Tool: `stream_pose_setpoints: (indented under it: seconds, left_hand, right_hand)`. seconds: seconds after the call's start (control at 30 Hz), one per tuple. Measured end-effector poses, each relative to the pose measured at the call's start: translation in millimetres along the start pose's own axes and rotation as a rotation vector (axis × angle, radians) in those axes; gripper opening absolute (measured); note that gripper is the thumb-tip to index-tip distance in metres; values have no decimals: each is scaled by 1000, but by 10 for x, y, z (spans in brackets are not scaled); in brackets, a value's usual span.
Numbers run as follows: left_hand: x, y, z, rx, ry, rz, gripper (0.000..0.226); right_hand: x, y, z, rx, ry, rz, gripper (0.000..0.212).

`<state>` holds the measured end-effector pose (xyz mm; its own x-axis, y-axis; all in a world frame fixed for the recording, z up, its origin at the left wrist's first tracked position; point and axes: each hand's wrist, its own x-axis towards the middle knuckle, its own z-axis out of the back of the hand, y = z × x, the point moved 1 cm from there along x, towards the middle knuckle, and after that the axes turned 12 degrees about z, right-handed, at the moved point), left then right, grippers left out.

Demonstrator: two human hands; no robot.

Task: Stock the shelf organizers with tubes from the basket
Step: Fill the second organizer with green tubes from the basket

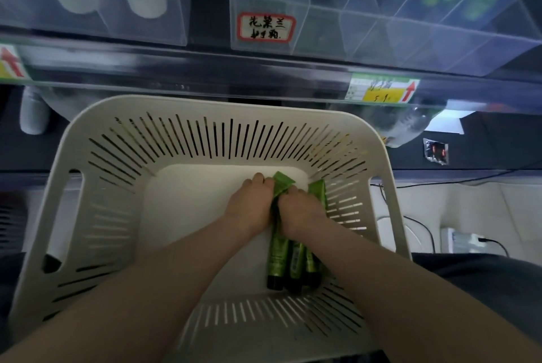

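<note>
Showing matt white plastic in the basket (117, 201). Gleaming glossy and smooth along the green tubes (277, 257). Shining as clear, smooth plastic in the shelf organizers (322, 25).
</note>
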<state>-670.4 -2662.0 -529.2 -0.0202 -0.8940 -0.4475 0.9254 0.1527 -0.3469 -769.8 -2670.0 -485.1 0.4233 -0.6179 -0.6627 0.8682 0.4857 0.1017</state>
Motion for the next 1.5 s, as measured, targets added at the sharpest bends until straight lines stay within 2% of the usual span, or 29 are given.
stream_pose_setpoints:
  seconds: [0.17, 0.3, 0.43, 0.6, 0.77, 0.83, 1.0, 1.2, 1.33, 1.5]
  left_hand:
    - [-7, 12, 19, -33, 12, 31, 36]
    - [-63, 57, 87, -100, 34, 89, 32]
    - [-110, 145, 226, -228, 92, 169, 10]
    - [-208, 177, 404, -331, 92, 195, 16]
    - [-416, 121, 618, -398, 50, 180, 22]
    - [-531, 121, 690, -422, 38, 184, 12]
    - [-822, 126, 941, -374, -37, 172, 15]
    - [-1141, -80, 1542, -249, -142, 53, 16]
    - [-1305, -249, 1970, -202, -263, -28, 23]
    - [-1458, -450, 2465, -167, -325, -104, 23]
  right_hand:
    - [20, 14, -27, 8, -22, 31, 39]
    - [0, 13, -12, 36, -36, 51, 55]
    - [-68, 25, 60, 119, -43, 73, 63]
    - [-229, 42, 159, 323, -22, 53, 53]
    - [-384, 124, 221, 446, -112, 27, 35]
    - [-461, 165, 238, 472, -142, 32, 33]
    - [-689, 201, 385, 469, -243, 75, 16]
    - [-1053, 137, 818, 440, -421, 161, 14]
    - [-1284, 85, 1160, 486, -548, 182, 25]
    - [-1593, 68, 1687, 502, -672, 233, 22]
